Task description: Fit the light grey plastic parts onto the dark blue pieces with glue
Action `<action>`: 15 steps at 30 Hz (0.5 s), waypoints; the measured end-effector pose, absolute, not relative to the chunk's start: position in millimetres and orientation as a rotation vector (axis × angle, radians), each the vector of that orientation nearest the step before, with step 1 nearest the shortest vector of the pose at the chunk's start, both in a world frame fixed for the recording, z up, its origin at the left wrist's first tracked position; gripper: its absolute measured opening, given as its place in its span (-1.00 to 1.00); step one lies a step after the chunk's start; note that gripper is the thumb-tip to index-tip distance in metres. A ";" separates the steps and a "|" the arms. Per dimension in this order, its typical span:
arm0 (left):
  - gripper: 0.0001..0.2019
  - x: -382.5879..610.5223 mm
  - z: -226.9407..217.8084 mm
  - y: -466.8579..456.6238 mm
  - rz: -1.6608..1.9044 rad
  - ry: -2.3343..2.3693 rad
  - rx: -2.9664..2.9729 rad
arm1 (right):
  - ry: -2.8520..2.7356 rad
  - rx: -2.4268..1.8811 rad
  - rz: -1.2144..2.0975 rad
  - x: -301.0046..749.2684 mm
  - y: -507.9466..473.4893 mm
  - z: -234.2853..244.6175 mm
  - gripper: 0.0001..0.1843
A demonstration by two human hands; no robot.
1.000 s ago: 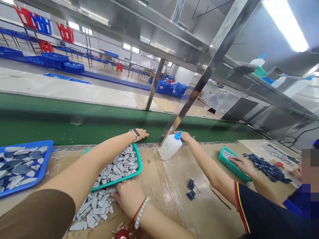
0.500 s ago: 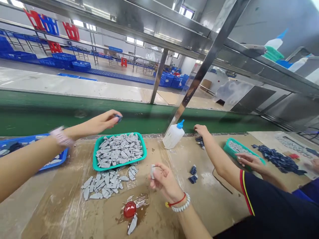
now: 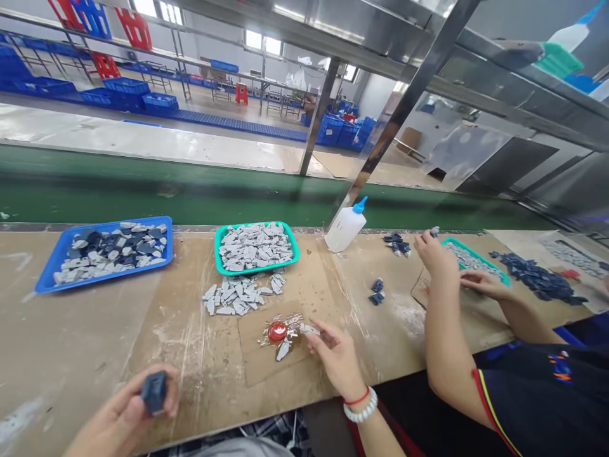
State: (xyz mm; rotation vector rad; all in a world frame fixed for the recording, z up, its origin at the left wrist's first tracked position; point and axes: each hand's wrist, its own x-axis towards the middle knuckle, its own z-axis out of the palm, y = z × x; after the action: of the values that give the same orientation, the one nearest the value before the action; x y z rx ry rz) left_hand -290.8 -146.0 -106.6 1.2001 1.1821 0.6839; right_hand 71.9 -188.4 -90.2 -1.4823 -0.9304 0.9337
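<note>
My left hand (image 3: 128,409) sits at the bottom left over the bench, gripping a dark blue block-shaped piece (image 3: 155,393) between thumb and fingers. My right hand (image 3: 335,358) pinches a small grey piece (image 3: 309,329) at its fingertips, just right of a red disc (image 3: 277,331) lying in a brown glue-like smear. A loose heap of grey pieces (image 3: 236,295) lies below a teal tray (image 3: 252,271) filled with more of them. A blue tray (image 3: 102,279) holds mixed grey and dark pieces.
A white squeeze bottle with a blue nozzle (image 3: 345,231) stands on the bench. At right, a co-worker's hands (image 3: 435,254) work by a teal tray (image 3: 476,260) and a dark pile (image 3: 537,282). A green conveyor belt (image 3: 166,197) runs behind the bench, beneath steel shelving.
My view has tilted up and shifted, bringing the blue tray fully into sight. My left hand has come down toward me with the dark piece. My right hand has moved nearer the red disc.
</note>
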 end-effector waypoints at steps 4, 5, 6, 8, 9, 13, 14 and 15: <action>-0.56 -237.9 -83.8 -174.6 0.777 1.023 0.923 | -1.130 -1.603 0.655 59.8 -191.1 -100.2 -0.83; -0.56 -231.3 -80.1 -175.6 0.764 0.978 0.892 | -1.167 -1.614 0.611 56.8 -191.1 -101.6 -0.84; -0.54 -227.9 -79.1 -174.6 0.749 0.938 0.875 | -1.203 -1.625 0.562 53.8 -191.3 -102.9 -0.84; -0.54 -228.3 -84.0 -169.0 0.687 0.865 0.889 | -1.265 -1.641 0.471 48.0 -192.4 -105.9 -0.81; -0.55 -230.3 -88.5 -165.3 0.654 0.834 0.904 | -1.295 -1.646 0.434 45.3 -193.5 -107.6 -0.80; -0.59 -231.3 -94.9 -154.1 0.586 0.826 0.989 | -1.404 -1.662 0.349 39.3 -201.2 -113.0 -0.76; -0.59 -228.0 -91.2 -152.6 0.591 0.858 0.986 | -1.444 -1.669 0.331 39.3 -203.2 -113.2 -0.74; -0.58 -223.6 -86.0 -151.6 0.597 0.892 0.979 | -1.493 -1.676 0.312 39.8 -205.0 -112.8 -0.72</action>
State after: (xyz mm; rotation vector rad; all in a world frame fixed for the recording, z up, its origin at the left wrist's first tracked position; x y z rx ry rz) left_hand -223.6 -151.6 -86.0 0.9793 0.8921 0.5969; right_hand 39.8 -205.0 -112.8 -1.6764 -1.4933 0.3118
